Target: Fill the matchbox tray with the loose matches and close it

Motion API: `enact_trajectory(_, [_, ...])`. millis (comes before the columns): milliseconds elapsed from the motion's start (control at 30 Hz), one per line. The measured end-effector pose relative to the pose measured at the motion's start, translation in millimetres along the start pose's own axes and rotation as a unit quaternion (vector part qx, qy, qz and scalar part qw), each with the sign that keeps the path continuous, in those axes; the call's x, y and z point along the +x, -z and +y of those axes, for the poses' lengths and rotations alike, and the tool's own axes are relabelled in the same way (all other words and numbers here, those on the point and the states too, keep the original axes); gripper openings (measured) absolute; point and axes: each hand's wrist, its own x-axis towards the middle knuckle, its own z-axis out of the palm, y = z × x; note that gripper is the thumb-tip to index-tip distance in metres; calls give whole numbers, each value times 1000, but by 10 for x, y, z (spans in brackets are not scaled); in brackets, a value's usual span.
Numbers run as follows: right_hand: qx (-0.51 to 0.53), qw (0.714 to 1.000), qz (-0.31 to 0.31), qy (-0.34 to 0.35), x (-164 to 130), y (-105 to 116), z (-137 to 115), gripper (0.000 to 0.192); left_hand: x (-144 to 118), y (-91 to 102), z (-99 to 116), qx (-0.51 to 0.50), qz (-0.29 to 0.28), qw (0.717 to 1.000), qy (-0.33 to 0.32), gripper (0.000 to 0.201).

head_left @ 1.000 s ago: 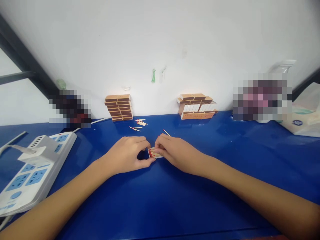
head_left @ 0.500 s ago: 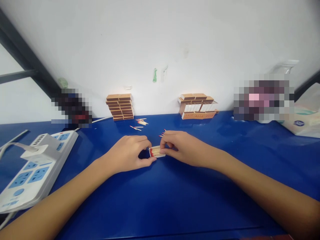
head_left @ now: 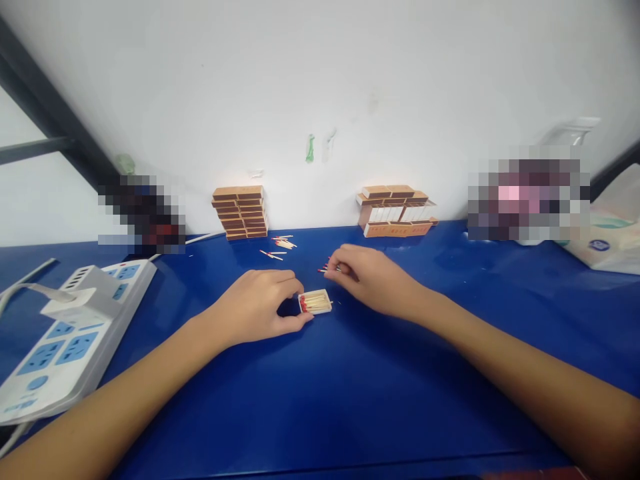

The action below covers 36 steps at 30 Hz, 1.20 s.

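Tray (head_left: 316, 301) of matches on blue table (head_left: 350, 400), my left hand (head_left: 257, 308) pinching its left end. Right hand (head_left: 367, 277), behind tray, closed on few matches (head_left: 324, 269). I judge loose pinch risks spill.

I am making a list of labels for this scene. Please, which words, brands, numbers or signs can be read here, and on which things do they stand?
No text can be read.
Power strip: blue socket panels only, no legible marking.
Matchbox tray at the left hand: no print visible.
Left stack of matchboxes and right stack: any print is too small.
Bag: a round blue emblem, too blurred to read.
Two areas are pixelated.
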Motion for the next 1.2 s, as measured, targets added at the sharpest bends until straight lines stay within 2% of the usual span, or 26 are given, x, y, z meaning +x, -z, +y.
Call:
enact_trajectory(67, [-47,998,23,-35,40,-7,140,12,-1,7,0,0,-2,1000,2,27])
enact_trajectory(133, [-76,995,19,-58,63,-13,244,10,-3,13,-3,4,-3,1000,1,28])
enact_trajectory(233, [-72,995,13,-61,66,-37,278,12,-5,18,-11,13,-3,1000,0,27])
enact_trajectory(533, [-51,997,-20,-51,86,-192,193,13,0,2,-15,15,0,1000,-2,28])
enact_trajectory(667, [-35,997,-37,-54,66,-121,156,12,3,6,-17,16,0,1000,-3,28])
enact_trajectory(800, [-3,999,-39,3,-5,-46,-35,13,-2,7,-19,22,5,1000,-8,27])
enact_trajectory(967, [-17,995,-91,43,-70,-81,-259,14,-6,-2,-21,23,11,1000,-10,26])
enact_trajectory(1067, [-10,995,-86,57,-82,-59,-285,16,0,-2,-22,27,7,1000,-10,25])
enact_trajectory(1200, [17,995,-79,60,-102,34,-246,9,3,3,-21,25,7,1000,-9,26])
